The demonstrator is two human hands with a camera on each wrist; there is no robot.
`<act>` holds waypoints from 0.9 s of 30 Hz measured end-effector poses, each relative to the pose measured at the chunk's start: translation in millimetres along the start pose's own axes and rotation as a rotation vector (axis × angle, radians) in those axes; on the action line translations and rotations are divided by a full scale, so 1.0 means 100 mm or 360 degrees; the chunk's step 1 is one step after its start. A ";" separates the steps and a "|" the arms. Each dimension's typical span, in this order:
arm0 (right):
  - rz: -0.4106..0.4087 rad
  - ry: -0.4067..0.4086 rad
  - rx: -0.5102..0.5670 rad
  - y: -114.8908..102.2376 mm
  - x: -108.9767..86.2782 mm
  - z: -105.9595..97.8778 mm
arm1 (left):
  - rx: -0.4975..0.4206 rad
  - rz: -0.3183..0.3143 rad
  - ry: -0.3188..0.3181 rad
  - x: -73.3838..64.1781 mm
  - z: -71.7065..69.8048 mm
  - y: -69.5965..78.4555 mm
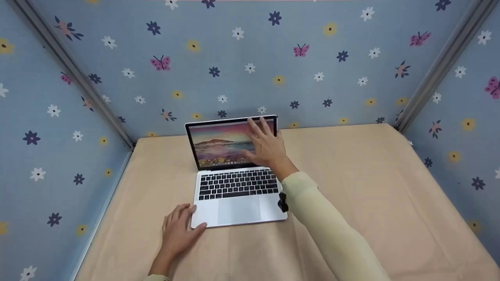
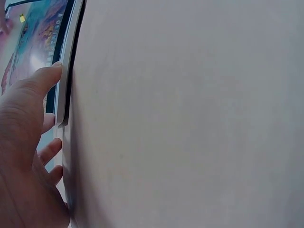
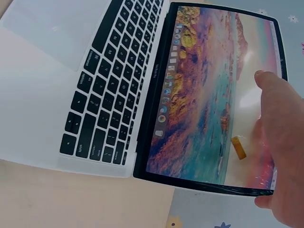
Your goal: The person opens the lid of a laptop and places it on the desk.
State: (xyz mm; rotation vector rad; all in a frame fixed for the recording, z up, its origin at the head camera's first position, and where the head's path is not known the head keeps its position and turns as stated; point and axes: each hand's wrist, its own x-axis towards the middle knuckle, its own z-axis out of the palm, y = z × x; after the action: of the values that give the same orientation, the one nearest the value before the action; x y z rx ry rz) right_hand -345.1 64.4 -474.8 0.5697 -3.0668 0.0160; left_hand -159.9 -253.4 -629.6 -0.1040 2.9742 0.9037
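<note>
A silver laptop [image 1: 240,210] stands with its lid raised on the cloth-covered surface, its screen [image 1: 218,146] lit with a coastal picture. Its front left corner is held by my left hand [image 1: 179,230], the thumb on the front edge and a finger at the left side. Over the screen's right part my right hand [image 1: 267,146] lies spread, two fingertips at the top edge. In the right wrist view, the thumb [image 3: 270,80] lies over the screen, and part of another finger shows past the lid's side. A small yellow patch [image 3: 239,147] shows on the screen; I cannot tell whether it is a reflection.
The beige cloth [image 1: 351,195] shows some creases. Behind the laptop rises a blue panel [image 1: 234,89] patterned with flowers and butterflies, with similar panels at both sides. Grey posts [image 1: 74,74] stand at the back corners. A black object [image 1: 283,202] sits at my right sleeve.
</note>
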 end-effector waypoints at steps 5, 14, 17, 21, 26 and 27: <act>0.0027 0.0091 0.0036 0.05 -0.04 0.10 | 0.0008 -0.0020 -0.0018 0.00 0.01 0.01; 0.0067 0.0236 0.0086 0.18 -0.12 0.22 | 0.0011 -0.0023 -0.0015 -0.01 0.01 0.01; 0.0053 0.0316 0.0044 0.21 -0.14 0.27 | 0.0006 -0.0025 -0.0016 -0.01 0.01 0.02; 0.0001 0.0499 -0.0058 0.26 -0.17 0.32 | 0.0002 -0.0027 -0.0016 -0.01 0.00 0.01; -0.0023 0.0793 -0.0192 0.33 -0.21 0.39 | -0.0019 -0.0027 -0.0009 0.00 0.00 0.00; -0.0024 0.0839 -0.0209 0.35 -0.21 0.40 | -0.0022 -0.0029 -0.0009 -0.01 0.00 0.00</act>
State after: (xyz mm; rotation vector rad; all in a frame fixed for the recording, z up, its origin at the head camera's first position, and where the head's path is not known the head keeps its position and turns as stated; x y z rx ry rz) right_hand -338.9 103.5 -515.2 0.4866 -2.5306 -0.0301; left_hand -159.5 -253.1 -629.4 -0.1280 2.9572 0.9214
